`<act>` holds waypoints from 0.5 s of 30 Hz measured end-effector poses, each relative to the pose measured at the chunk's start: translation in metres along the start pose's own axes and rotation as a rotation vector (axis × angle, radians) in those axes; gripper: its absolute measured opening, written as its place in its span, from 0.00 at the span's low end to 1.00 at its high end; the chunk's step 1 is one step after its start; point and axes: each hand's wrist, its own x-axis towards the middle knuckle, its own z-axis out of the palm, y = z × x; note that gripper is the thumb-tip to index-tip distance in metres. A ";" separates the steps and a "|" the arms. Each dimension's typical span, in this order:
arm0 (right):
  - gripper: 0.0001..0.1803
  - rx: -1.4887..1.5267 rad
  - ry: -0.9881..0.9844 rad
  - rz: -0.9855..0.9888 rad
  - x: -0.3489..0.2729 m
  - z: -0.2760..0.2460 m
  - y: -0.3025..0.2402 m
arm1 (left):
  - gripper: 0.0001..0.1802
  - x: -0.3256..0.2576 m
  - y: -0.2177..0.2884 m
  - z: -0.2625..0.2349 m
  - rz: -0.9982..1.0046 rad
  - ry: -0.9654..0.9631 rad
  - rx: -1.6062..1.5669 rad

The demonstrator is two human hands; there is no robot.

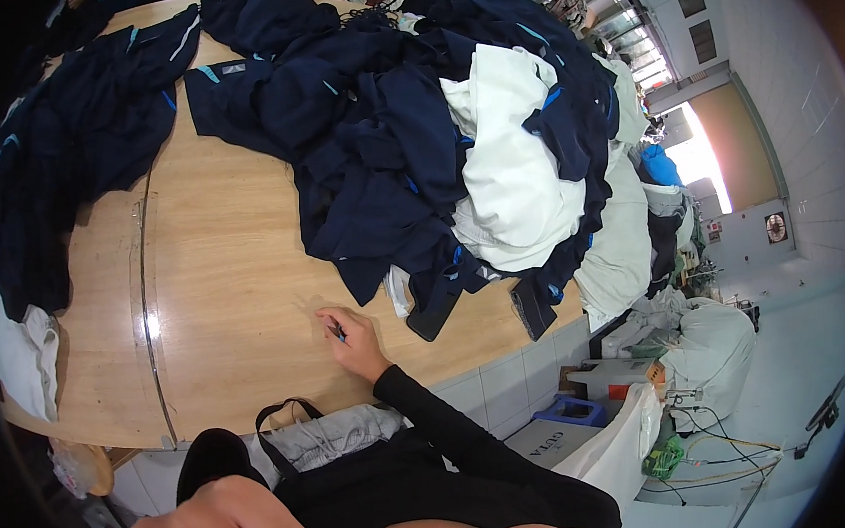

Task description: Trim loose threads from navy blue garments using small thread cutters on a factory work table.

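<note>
- One small dark item (337,333) sits in the curled fingers of the right hand (352,344), above the table near its front edge. I see only a short length of it; it is too small and covered for me to be sure of its long axis or which way it points.
- The left hand (216,523) looms close to the lens at lower left, near a black sleeve (218,461); I cannot tell whether its fingers are open or closed.
- The table (228,293) is pale wood, glossy, with a seam (144,279) running across it left of the right hand.
- A navy garment pile (369,162) covers the far right part, with a white cloth (513,164) on top; more navy garments (82,148) lie left of the seam.
- Beyond the right edge I see wrapped bundles (622,234), a blue stool (583,409), a box (546,441) and a bright window (703,154).
- A broad stretch of wood lies between the right hand and the seam. The pile's near edge comes close to that hand on its far right side, and the right forearm crosses the table's front edge.
</note>
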 end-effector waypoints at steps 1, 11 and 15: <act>0.17 -0.012 0.007 0.005 -0.001 -0.003 0.001 | 0.17 0.000 -0.002 0.002 -0.004 -0.008 -0.005; 0.18 0.007 -0.010 0.027 -0.002 0.000 -0.001 | 0.17 -0.003 0.005 -0.004 -0.029 -0.017 0.022; 0.18 -0.018 -0.019 0.020 -0.001 0.002 0.003 | 0.17 0.011 -0.005 -0.004 -0.043 -0.029 0.031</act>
